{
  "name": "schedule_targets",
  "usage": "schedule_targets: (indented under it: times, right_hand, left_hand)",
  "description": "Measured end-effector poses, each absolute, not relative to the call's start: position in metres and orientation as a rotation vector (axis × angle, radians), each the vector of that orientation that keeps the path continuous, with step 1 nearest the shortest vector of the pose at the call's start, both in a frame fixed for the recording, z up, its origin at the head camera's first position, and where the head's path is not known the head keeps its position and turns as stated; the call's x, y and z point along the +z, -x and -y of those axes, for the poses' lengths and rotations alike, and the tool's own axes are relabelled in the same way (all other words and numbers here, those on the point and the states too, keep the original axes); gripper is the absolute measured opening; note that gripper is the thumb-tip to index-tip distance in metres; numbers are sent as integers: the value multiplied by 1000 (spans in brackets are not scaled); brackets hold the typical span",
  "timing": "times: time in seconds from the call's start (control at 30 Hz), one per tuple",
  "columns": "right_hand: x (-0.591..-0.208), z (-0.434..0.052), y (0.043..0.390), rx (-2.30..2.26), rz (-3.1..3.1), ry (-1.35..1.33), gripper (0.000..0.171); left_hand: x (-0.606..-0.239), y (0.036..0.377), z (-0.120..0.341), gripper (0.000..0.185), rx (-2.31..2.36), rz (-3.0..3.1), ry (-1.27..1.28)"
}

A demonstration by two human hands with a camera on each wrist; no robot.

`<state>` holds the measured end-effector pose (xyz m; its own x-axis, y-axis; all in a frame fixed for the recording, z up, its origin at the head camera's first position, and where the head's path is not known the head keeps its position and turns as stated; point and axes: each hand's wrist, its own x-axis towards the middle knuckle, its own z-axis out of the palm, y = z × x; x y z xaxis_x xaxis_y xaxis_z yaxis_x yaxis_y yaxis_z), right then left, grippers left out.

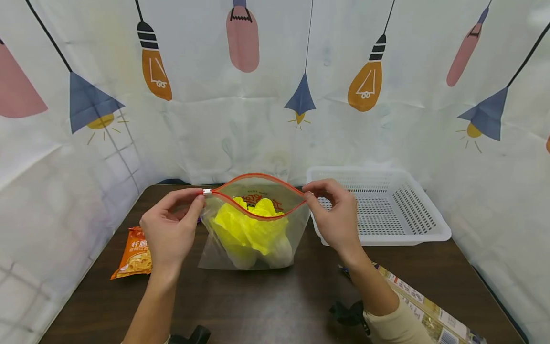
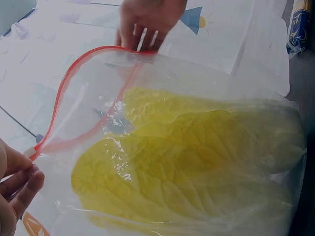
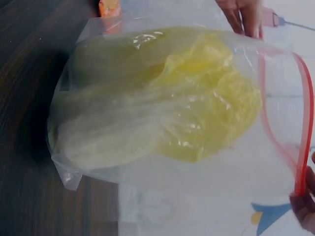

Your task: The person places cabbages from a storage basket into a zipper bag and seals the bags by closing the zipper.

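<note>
A clear zip bag (image 1: pixel 209 255) stands upright on the table, its red-edged mouth (image 1: pixel 269 177) spread apart. Inside are what look like two napa cabbages (image 1: pixel 253 227), yellow leafy ends up and pale stalk ends down. At the mouth's left corner, my left hand (image 1: pixel 172 222) pinches the zip strip beside a white slider (image 1: pixel 207 191). My right hand (image 1: pixel 334 215) pinches the opposite corner between thumb and fingers. Through the film in the right wrist view, the cabbages (image 3: pixel 133 113) lie side by side.
Behind my right hand sits a white perforated basket (image 1: pixel 429 229). An orange snack packet (image 1: pixel 136 253) lies left of the bag, partly behind my left wrist. Long printed packages (image 1: pixel 434 306) lie at the front right, partly under my right forearm. A patterned cloth (image 1: pixel 266 129) hangs behind the table.
</note>
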<state>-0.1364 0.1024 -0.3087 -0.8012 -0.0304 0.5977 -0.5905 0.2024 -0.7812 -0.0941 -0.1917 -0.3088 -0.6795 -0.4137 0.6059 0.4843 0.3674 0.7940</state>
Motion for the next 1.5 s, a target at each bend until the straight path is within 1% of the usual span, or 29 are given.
schedule_targets:
  times: [0.17,0.4,0.77,1.1,1.33,1.5]
  right_hand:
    - [-299,-86,129,1421,1961,-710,13]
    - [-279,-46,120,1292,2070,-930,15]
    - [-254,4,132,925,2280,-1202,20]
    - [-248,21,141,788,2318,-1267,15]
    - [-251,25,143,718,2322,-1235,11]
    - [-253,27,141,558,2378,-1195,9]
  left_hand:
    - [-310,94,190,13,-1435,1825,79]
    - [-310,94,191,14,-1445,1810,84]
    - [-308,95,190,14,-1465,1813,147]
    - [-307,95,190,13,-1480,1795,172]
    - [-308,93,190,12,-1479,1815,167]
    - [-310,92,190,12,-1437,1839,157]
